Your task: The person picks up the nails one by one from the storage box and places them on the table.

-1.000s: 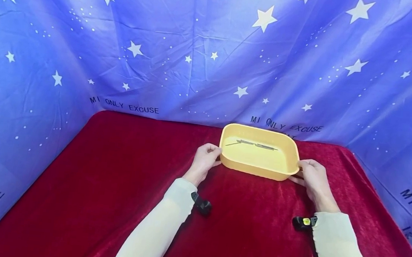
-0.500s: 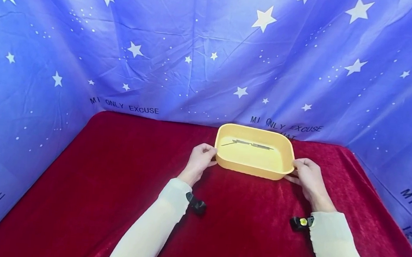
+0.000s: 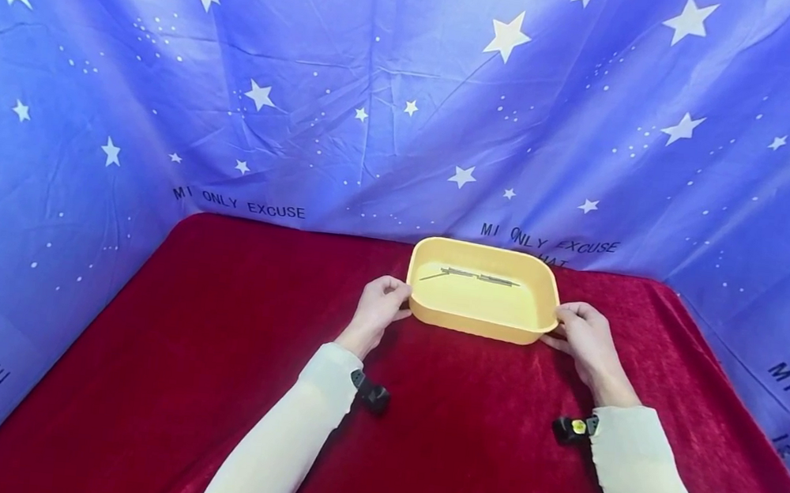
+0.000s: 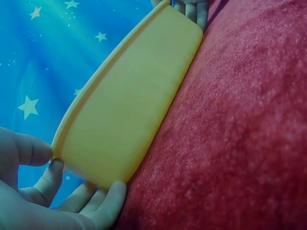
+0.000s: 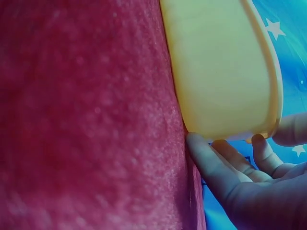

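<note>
A yellow plastic basin (image 3: 473,321) with rounded corners sits toward the back of the red cloth, right of centre. Several thin dark sticks, nail-like (image 3: 460,273), lie on its floor in two loose groups. My left hand (image 3: 380,309) pinches the rim at the left end, thumb on top and the lower fingers against the end wall. At the opposite end my right hand (image 3: 588,336) pinches the rim in the same manner. In both wrist views the basin's wall (image 4: 124,96) runs close along the cloth, and the right fingertips (image 5: 196,139) touch its lower corner.
Red velvet cloth (image 3: 216,324) covers the table. A blue star-printed curtain (image 3: 354,76) hangs right behind the basin and along both sides. Each wrist carries a small black camera (image 3: 373,395) on a strap.
The basin has slid slightly to the left across the cloth, with both hands still gripping its ends. The dark sticks have moved along with it.
</note>
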Demonstrator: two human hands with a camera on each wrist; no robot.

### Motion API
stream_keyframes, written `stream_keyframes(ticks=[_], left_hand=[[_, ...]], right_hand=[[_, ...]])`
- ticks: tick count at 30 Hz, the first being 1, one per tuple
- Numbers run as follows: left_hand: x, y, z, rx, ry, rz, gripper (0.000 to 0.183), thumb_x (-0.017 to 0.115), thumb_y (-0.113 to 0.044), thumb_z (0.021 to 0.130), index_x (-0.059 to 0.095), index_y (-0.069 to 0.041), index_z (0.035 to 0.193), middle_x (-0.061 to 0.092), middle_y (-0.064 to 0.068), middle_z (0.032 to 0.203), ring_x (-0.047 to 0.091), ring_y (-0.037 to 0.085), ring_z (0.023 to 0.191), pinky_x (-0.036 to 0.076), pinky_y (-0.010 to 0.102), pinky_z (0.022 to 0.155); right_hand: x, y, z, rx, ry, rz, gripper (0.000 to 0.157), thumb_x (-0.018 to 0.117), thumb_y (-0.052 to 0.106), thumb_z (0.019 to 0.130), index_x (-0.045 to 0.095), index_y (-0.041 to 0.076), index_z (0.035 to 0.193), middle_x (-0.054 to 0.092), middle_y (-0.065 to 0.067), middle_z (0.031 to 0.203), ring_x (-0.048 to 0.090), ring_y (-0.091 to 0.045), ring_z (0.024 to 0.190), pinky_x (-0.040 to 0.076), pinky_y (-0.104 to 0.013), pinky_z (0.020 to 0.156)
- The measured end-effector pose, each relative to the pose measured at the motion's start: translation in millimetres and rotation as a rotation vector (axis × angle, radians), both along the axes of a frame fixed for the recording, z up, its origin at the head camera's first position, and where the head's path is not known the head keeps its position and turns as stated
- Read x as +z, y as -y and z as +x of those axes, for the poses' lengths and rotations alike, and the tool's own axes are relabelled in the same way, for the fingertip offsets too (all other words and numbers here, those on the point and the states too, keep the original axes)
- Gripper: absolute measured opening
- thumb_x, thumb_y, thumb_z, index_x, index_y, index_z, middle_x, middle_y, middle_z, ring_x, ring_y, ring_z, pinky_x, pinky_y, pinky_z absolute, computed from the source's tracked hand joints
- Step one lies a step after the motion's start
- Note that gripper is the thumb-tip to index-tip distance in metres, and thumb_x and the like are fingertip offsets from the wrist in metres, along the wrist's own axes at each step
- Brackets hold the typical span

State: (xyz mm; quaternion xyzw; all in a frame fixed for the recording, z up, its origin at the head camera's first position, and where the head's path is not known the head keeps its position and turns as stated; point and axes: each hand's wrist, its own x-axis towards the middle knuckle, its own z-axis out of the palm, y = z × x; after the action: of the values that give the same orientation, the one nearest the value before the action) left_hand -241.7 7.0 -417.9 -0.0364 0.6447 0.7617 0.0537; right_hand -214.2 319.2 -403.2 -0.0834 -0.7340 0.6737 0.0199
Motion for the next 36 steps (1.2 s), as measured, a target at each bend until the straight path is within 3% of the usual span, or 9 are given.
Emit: stream_keyframes(ticks=[36], left_hand=[[0.6, 20.7, 3.6, 0.036, 0.003, -0.015, 0.007, 0.056, -0.004, 0.088, 0.057, 0.003, 0.089, 0.056, 0.011, 0.091, 0.058, 0.022, 0.089, 0.055, 0.042, 0.082]], right_hand=[[0.2, 22.3, -0.4, 0.066, -0.035, 0.0, 0.014, 0.042, 0.008, 0.096, 0.04, -0.003, 0.105, 0.043, -0.018, 0.104, 0.062, -0.01, 0.08, 0.056, -0.04, 0.077]])
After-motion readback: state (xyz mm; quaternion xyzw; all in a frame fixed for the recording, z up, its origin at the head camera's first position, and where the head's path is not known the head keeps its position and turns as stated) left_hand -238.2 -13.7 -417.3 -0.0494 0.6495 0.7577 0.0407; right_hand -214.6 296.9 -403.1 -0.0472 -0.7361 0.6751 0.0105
